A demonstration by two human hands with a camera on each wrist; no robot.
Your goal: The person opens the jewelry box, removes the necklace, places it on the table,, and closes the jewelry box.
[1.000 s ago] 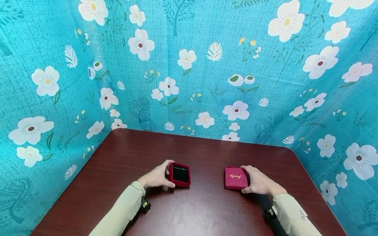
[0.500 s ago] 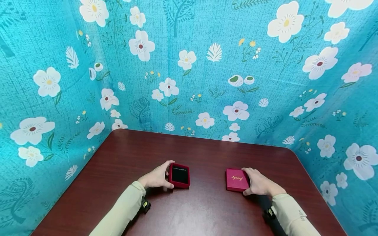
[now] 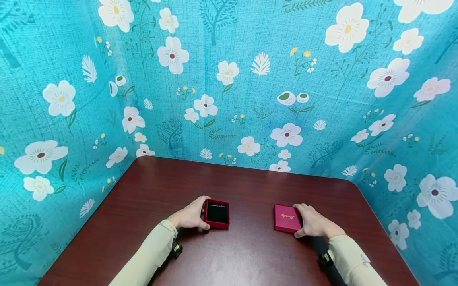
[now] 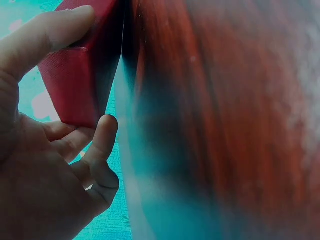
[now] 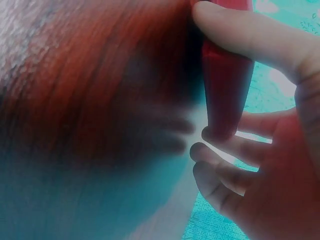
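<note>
My left hand grips the left side of an open red jewelry box base. A black insert fills it, with a thin silvery line near its far edge, too small to make out. The left wrist view shows the thumb on one side of the box base and fingers at the other. Across a gap to the right, my right hand holds the red jewelry box lid, gold lettering upward. In the right wrist view, thumb and fingers span the lid.
Both box parts are at the middle of a dark reddish-brown table with rounded far corners. Blue flowered cloth hangs behind the table and along both sides. Each wrist wears a black strap with a small device.
The lid has turned slightly and shifted a little toward the near side, its top now showing flatter. The box base has moved slightly left and levelled. Both hands keep their grip.
</note>
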